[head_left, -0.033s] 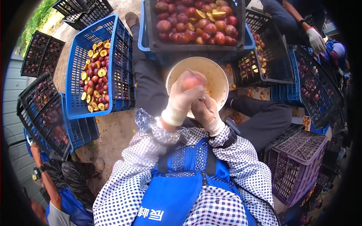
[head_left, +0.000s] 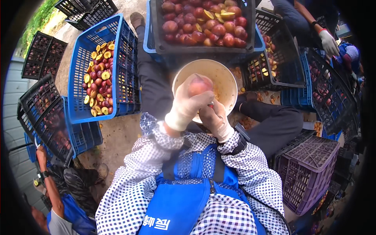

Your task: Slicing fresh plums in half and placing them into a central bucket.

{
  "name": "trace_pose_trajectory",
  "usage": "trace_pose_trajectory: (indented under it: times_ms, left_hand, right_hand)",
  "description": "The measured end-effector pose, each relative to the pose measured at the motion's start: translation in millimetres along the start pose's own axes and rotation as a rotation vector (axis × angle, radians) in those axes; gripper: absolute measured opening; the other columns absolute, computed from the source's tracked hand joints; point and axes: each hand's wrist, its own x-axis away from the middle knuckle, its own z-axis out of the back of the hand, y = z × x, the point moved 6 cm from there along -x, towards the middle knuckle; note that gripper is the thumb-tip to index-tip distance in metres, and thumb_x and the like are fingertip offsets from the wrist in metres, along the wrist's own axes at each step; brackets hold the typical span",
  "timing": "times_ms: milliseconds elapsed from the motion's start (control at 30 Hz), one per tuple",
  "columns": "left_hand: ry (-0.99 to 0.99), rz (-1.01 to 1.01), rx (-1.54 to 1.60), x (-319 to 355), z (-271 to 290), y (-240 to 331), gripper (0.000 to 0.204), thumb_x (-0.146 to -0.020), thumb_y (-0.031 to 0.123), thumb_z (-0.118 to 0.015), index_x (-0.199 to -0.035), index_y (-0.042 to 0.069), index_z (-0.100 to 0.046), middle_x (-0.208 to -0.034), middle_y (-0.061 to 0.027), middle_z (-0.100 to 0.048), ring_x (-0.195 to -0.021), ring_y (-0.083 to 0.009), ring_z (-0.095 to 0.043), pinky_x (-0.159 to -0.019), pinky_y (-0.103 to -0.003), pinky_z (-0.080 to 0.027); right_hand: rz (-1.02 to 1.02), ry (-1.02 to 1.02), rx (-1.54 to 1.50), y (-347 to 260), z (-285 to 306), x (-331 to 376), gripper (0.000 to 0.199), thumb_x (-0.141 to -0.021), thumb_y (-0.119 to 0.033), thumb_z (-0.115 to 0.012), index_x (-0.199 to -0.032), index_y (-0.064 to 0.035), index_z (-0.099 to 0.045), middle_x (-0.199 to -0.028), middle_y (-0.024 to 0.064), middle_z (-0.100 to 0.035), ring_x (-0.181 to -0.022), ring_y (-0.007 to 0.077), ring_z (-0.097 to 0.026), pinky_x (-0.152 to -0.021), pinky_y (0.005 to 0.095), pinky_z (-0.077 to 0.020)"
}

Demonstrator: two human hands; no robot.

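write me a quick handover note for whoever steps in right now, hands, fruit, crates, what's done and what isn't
Left hand: gloved, gripping a whole reddish fruit over the cream bucket.
Right hand: gloved, pressed against the underside of that fruit; a small red thing shows at its fingers, too hidden to tell what.
Black crate straight ahead: mostly whole fruit, a few cut pieces on top.
Blue crate on the left: halved fruit, yellow faces showing, about half full.
Done: a good layer of halves in the blue crate.
Left: the fruit in hand looks uncut, and the black crate is nearly full.
Other people work at crates to the right and lower left.
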Motion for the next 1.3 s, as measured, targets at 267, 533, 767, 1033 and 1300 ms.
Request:
trace_pose_trajectory:
  times_ms: [267,533,767,1033,1300]
  left_hand:
    - [-0.38,0.031,-0.834,-10.2,20.2,50.3,0.042,-0.07,0.015,-0.079,-0.106,-0.001,-0.063,-0.098,-0.007,-0.065,-0.09,-0.011,-0.061,-0.082,-0.027,-0.051]
    - [-0.275,0.007,-0.219,-5.3,1.6,53.3,0.071,-0.076,0.016,-0.069,-0.14,-0.003,-0.046,-0.132,-0.013,-0.053,-0.122,-0.0191,-0.051,-0.108,-0.032,-0.037]
    - [-0.074,-0.67,-0.739,4.0,-30.0,45.8,0.052,-0.092,0.025,-0.054,-0.135,-0.004,-0.051,-0.122,-0.0209,-0.056,-0.115,-0.0323,-0.055,-0.102,-0.036,-0.04]
    - [0.122,-0.573,-0.539,7.8,-29.0,24.2,0.051,-0.103,0.041,-0.046,-0.129,-0.001,-0.057,-0.099,-0.0068,-0.064,-0.087,-0.0174,-0.062,-0.078,-0.03,-0.049]
    - [0.245,0.3,0.26,8.4,-25.7,-1.2,0.043,-0.101,0.047,-0.045,-0.116,0.011,-0.061,-0.082,0.0025,-0.058,-0.064,-0.0078,-0.051,-0.054,-0.022,-0.04]
  right_hand:
    - [-0.296,-0.346,0.418,-37.2,45.4,-5.2,0.025,-0.091,-0.02,-0.063,-0.111,-0.0038,-0.067,-0.096,0.0133,-0.068,-0.095,0.019,-0.065,-0.083,0.0314,-0.0492]
    - [-0.146,0.199,-0.065,-53.4,49.9,-3.3,0.034,-0.093,-0.022,-0.064,-0.118,0.0008,-0.062,-0.075,-0.0059,-0.053,-0.06,0.0016,-0.041,-0.053,0.0183,-0.031]
    - [0.095,0.36,-0.236,-60.7,11.2,-34.4,0.028,-0.093,-0.024,-0.066,-0.107,0.0007,-0.065,-0.091,0.0071,-0.067,-0.078,0.0134,-0.063,-0.068,0.0273,-0.0502]
    - [0.079,0.505,-0.218,-71.1,-4.0,-34.3,0.02,-0.089,-0.016,-0.069,-0.098,0.0007,-0.067,-0.083,0.0054,-0.067,-0.075,0.0109,-0.062,-0.067,0.0261,-0.0486]
    - [0.435,0.437,0.286,-71.6,3.4,-37.8,0.022,-0.08,-0.011,-0.076,-0.074,-0.0008,-0.059,-0.067,0.0088,-0.058,-0.057,0.0163,-0.054,-0.054,0.0306,-0.0431]
